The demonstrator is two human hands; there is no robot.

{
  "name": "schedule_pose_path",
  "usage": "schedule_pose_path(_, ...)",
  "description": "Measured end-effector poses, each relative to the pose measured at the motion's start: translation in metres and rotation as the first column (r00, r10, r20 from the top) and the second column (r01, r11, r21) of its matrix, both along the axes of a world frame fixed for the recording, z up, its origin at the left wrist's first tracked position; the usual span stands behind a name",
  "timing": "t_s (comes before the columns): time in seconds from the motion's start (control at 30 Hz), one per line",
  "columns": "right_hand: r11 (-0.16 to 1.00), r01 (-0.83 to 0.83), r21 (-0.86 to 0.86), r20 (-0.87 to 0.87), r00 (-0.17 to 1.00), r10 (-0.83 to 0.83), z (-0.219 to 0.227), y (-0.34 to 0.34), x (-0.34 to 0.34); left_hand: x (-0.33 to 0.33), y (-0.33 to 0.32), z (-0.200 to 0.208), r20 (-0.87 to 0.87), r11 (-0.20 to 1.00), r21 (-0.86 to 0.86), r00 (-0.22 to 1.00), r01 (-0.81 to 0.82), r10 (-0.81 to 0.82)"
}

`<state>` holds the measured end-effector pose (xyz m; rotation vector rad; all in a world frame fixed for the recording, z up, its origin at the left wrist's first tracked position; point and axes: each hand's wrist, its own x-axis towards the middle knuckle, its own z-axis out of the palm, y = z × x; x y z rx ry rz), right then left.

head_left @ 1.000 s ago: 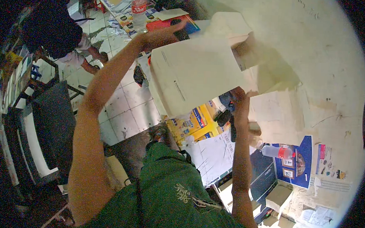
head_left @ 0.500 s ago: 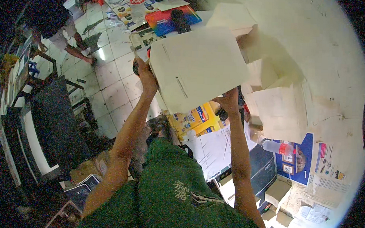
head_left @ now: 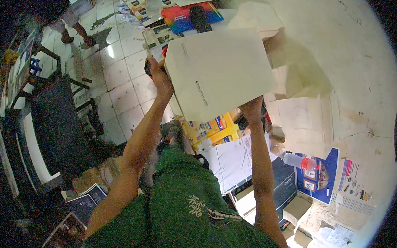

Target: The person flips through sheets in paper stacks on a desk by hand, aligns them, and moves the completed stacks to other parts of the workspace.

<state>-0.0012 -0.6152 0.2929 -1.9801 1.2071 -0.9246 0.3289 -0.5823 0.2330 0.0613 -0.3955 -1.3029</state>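
Both hands hold up a broad cream paper stack (head_left: 223,74), with small dark print on its top face; whether it is loose sheets or envelopes I cannot tell. My left hand (head_left: 161,81) is closed on its left edge, thumb along the side. At its lower right corner my right hand (head_left: 252,109) grips from below, the fingertips partly hidden. Beneath and nearer to me lie yellow packs (head_left: 216,128) and a white sheet with thin dark lines (head_left: 232,163).
A rainbow-coloured box (head_left: 178,17) lies beyond the stack. More cream paper (head_left: 302,124) and a clear plastic bottle (head_left: 299,161) lie to the right. On the left stands a dark panel (head_left: 54,122); another person's legs (head_left: 78,30) show on the tiled floor (head_left: 121,76).
The view has shifted slightly, while both hands keep the paper stack in about the same pose. The other person at the upper left has changed position, with both feet now on the floor.
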Motion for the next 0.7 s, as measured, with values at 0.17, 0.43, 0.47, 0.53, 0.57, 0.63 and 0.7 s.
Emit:
schedule_pose_path(0.17,0.626,-0.694,0.355,0.931,0.201,-0.305,-0.007,-0.026,-0.042,-0.03,0.022,0.033,0.82,0.611,0.101,0.413,-0.785,0.395)
schedule_pose_path(0.43,0.925,-0.152,0.347,0.34,0.94,0.026,-0.007,-0.058,-0.006,-0.087,0.069,0.066,0.788,0.682,0.098,0.475,-0.725,0.392)
schedule_pose_path(0.47,0.939,-0.109,0.327,0.296,0.955,0.008,-0.005,-0.058,-0.002,-0.087,0.072,0.069,0.779,0.7,0.117,0.503,-0.704,0.375)
schedule_pose_path(0.53,0.953,-0.021,0.303,0.281,0.957,-0.068,0.002,-0.054,-0.009,-0.091,0.068,0.077,0.735,0.758,0.163,0.591,-0.632,0.334)
schedule_pose_path(0.57,0.953,0.012,0.304,0.289,0.952,-0.104,0.003,-0.051,-0.009,-0.091,0.065,0.075,0.702,0.785,0.196,0.643,-0.587,0.305)
schedule_pose_path(0.63,0.946,0.051,0.319,0.317,0.935,-0.158,0.003,-0.053,-0.003,-0.089,0.06,0.074,0.591,0.834,0.267,0.766,-0.483,0.255)
schedule_pose_path(0.7,0.941,0.073,0.331,0.344,0.919,-0.192,0.003,-0.054,0.005,-0.088,0.057,0.071,0.455,0.868,0.323,0.866,-0.378,0.208)
